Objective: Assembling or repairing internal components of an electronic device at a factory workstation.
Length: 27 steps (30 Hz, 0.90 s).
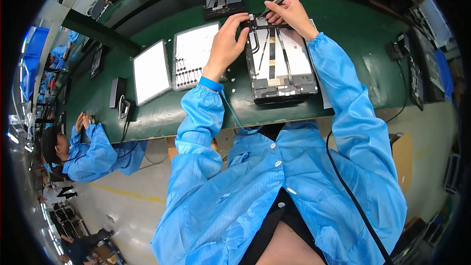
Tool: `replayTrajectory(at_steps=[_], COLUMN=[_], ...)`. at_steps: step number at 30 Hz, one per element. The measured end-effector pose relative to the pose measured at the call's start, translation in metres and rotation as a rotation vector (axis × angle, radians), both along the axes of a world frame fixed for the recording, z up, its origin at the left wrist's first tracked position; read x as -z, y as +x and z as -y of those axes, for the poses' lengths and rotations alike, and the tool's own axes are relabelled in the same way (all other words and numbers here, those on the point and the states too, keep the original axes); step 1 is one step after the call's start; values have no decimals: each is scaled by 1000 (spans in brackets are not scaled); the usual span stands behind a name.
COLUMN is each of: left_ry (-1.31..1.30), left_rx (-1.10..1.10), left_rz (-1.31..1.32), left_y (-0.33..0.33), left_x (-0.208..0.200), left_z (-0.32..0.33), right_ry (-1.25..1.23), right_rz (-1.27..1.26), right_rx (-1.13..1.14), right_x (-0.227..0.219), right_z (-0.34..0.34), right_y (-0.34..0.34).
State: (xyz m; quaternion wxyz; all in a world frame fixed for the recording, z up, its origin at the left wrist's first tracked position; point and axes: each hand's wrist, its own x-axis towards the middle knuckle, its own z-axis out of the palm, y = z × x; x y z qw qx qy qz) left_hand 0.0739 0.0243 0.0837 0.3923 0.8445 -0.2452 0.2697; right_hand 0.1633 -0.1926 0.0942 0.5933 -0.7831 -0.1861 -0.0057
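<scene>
An opened tablet (299, 64), its white and black inner parts bare, lies in front of me on the green table. My left hand (226, 44) has its thumb and fingertips closed on the tablet's far left corner. In my right hand (289, 15) a pair of dark tweezers (280, 0) is pinched, slanting down toward the tablet's far end. Their tips are close to my left fingertips; whether they hold a small part cannot be made out. Left of my left hand lies a clear tray (189, 46) with rows of small black-and-white parts.
A second white-faced tray (152, 73) lies farther left, near a black box (117, 92). Another opened device (223, 1) sits beyond the tablet. A cord (235, 115) runs from my blue left wristband. A co-worker in blue (100, 152) sits at the left.
</scene>
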Motion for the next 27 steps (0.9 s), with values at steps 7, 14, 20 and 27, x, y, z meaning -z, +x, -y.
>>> replayTrajectory(at_steps=[7,14,20,27], left_ry=[41,188,444,301], left_rx=[-25,-48,81,111], left_rz=[49,88,258,253], left_y=[7,2,11,-28], left_x=[1,-8,-18,-52], left_z=[1,6,8,32], right_ry=[-30,-25,214,298], right_rz=[-18,-40,178,149], right_rx=[39,15,192,219], right_x=[-3,2,0,19], right_z=[-4,-3,5,130], right_y=[0,3,-7,-53])
